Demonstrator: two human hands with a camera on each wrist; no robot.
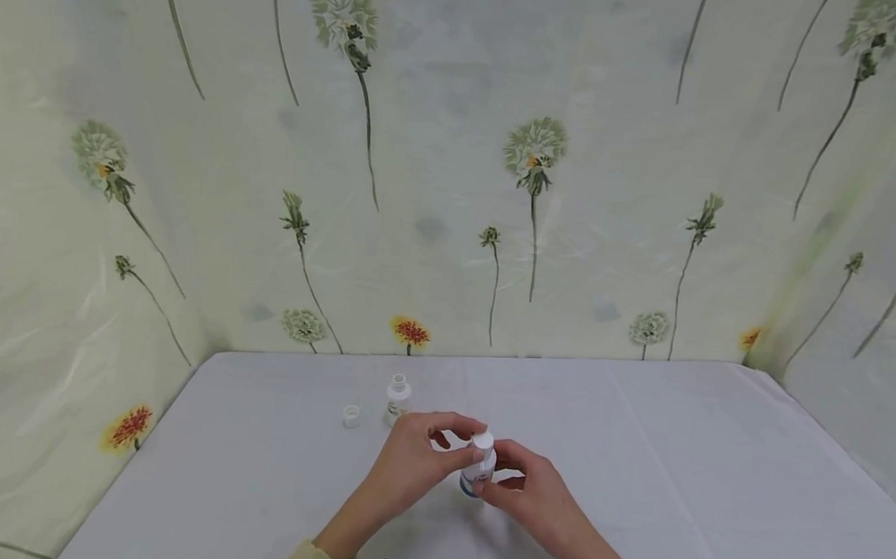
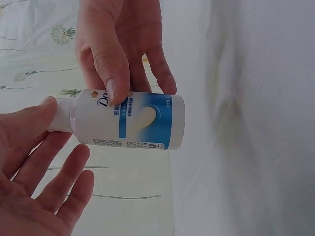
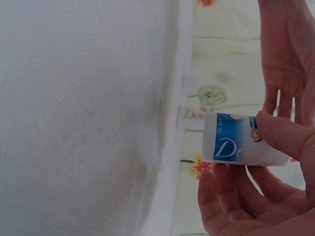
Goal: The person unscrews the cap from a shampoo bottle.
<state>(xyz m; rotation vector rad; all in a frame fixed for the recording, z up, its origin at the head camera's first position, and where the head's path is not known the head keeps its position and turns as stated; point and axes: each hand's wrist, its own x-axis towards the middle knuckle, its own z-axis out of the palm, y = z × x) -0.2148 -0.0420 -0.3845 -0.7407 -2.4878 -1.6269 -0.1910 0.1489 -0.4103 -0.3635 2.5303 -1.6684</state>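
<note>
A small white bottle [image 2: 142, 120] with a blue-and-white label is held between both hands. My right hand [image 1: 532, 492] grips its body, thumb on one side and fingers on the other. With thumb and fingers, my left hand [image 1: 418, 453] pinches the white cap [image 1: 483, 440] at the top. In the left wrist view the remaining left fingers spread beside the bottle. The cap is hidden behind fingers in the right wrist view.
Behind the left hand stands a second white bottle [image 1: 398, 398], its neck uncapped. A loose white cap [image 1: 351, 416] lies to its left. A white cloth covers the table [image 1: 672, 473], and a flower-printed sheet [image 1: 452, 188] hangs around it.
</note>
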